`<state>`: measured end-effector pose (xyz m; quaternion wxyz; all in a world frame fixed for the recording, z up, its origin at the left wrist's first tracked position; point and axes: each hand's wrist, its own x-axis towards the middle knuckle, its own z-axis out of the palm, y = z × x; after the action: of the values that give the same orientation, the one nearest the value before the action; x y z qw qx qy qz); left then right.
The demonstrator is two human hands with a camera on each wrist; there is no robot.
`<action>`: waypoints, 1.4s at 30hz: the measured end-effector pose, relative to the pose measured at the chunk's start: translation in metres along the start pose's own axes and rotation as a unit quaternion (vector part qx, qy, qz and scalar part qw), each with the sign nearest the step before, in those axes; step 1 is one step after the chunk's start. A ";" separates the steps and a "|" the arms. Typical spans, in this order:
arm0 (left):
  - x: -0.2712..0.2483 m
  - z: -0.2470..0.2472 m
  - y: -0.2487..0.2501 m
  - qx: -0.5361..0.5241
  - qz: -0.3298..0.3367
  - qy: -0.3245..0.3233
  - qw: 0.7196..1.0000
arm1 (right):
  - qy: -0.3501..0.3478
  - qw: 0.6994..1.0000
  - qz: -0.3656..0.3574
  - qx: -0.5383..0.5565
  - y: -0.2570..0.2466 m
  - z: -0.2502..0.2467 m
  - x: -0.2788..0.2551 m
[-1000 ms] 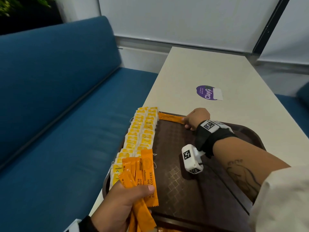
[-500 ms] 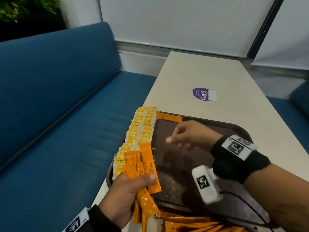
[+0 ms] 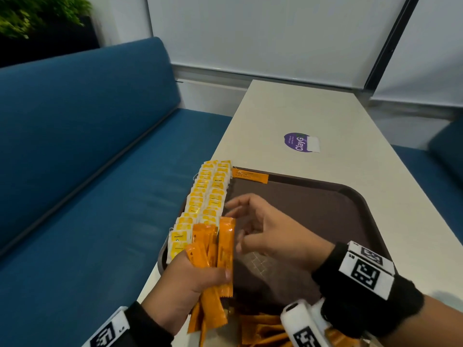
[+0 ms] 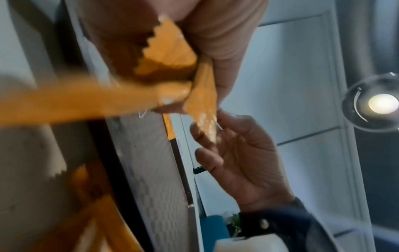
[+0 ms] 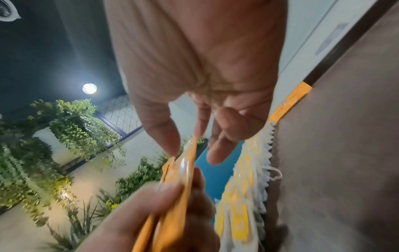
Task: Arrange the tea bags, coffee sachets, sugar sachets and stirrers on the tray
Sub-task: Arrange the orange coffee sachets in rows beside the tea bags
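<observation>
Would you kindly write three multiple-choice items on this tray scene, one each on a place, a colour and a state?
1. Where does the single coffee sachet lie on the tray?
A. along its far edge
B. in its middle
C. off it, on the sofa

2. What colour are the sachets in the left hand?
A. blue
B. orange
C. green

3. What is the right hand doing?
A. resting flat on the table
B. gripping a cup
C. reaching its fingertips to the top of the bunch of sachets

Answers: 1 A, it lies by the far rim beside the tea bags; 2 B, the bunch is orange; 3 C, the right wrist view shows thumb and finger at a sachet's top edge.
</observation>
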<state>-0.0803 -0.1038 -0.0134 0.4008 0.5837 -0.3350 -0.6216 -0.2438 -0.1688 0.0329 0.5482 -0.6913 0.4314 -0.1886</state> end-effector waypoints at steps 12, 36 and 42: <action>0.007 -0.017 0.002 -0.161 -0.035 0.026 0.986 | 0.154 0.986 0.046 0.031 0.016 -0.067 0.027; 0.016 -0.026 -0.007 -0.194 -0.047 0.018 0.980 | 0.327 0.918 0.222 0.009 0.071 -0.100 0.140; 0.019 -0.023 -0.010 -0.188 -0.045 0.015 0.981 | 0.335 0.917 0.218 -0.012 0.070 -0.098 0.143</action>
<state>-0.0580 -0.1152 -0.0330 0.4800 0.5218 -0.1790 -0.6821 -0.2634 -0.3435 -0.0293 0.3910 -0.4830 0.7319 -0.2796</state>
